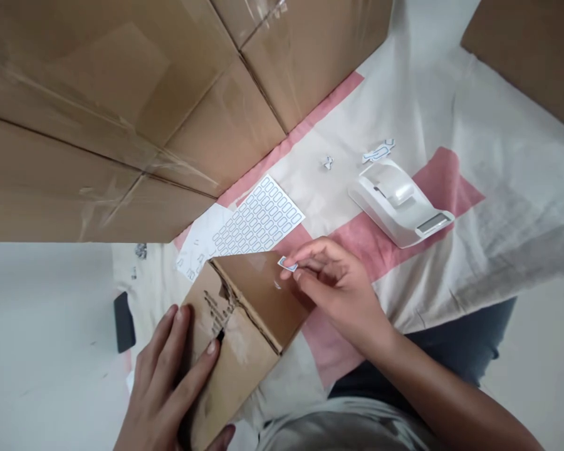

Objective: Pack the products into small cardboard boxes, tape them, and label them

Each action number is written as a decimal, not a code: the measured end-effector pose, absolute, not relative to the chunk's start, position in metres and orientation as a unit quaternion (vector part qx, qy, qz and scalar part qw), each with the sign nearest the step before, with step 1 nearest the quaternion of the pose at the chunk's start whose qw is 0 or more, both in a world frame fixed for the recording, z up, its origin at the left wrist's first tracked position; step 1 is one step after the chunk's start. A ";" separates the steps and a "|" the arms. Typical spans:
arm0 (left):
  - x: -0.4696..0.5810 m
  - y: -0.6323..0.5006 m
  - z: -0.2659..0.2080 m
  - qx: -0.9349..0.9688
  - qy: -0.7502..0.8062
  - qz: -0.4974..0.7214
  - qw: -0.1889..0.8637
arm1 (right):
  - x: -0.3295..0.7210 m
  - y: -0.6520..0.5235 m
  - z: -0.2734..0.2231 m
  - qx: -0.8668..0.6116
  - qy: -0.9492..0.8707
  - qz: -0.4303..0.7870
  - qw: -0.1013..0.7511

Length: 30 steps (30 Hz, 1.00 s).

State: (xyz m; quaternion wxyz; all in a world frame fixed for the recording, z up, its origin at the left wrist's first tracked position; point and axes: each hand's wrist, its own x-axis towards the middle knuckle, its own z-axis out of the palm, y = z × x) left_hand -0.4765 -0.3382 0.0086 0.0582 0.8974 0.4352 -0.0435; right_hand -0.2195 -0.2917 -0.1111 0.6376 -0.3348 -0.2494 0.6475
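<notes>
Pinching a blue-bordered sticker point(282, 262), the right hand point(341, 285) sits at the cardboard box's point(256, 285) far right, the left hand point(162, 376) spread on its near left.

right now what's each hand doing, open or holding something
Left hand: open, fingers spread on the cardboard box.
Right hand: pinching a small label.

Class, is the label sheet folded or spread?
Spread, where visible: the label sheet lies flat, its rows of blue outlines facing up; the small box hides part.

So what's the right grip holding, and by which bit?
A label: the right grip pinches it around its right-hand end, as pictured.
</notes>
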 end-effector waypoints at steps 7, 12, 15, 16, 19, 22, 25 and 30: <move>-0.478 -0.339 0.012 0.888 0.448 -0.021 0.101 | -0.220 -0.297 -0.108 -0.335 -0.256 0.628 0.654; -0.477 -0.339 0.011 0.888 0.449 -0.022 0.098 | -0.225 -0.299 -0.110 -0.332 -0.263 0.621 0.660; -0.476 -0.339 0.012 0.894 0.438 -0.020 0.093 | -0.232 -0.304 -0.114 -0.354 -0.246 0.606 0.668; -0.476 -0.339 0.012 0.895 0.435 -0.020 0.092 | -0.233 -0.306 -0.115 -0.362 -0.244 0.605 0.666; -0.475 -0.338 0.012 0.899 0.427 -0.020 0.092 | -0.231 -0.317 -0.119 -0.369 -0.251 0.620 0.645; -0.475 -0.336 0.012 0.904 0.419 -0.015 0.088 | -0.222 -0.329 -0.122 -0.353 -0.260 0.633 0.638; -0.473 -0.334 0.012 0.910 0.406 -0.008 0.088 | -0.216 -0.340 -0.123 -0.349 -0.290 0.609 0.651; -0.474 -0.335 0.009 0.908 0.411 -0.014 0.086 | -0.215 -0.346 -0.123 -0.359 -0.384 0.565 0.635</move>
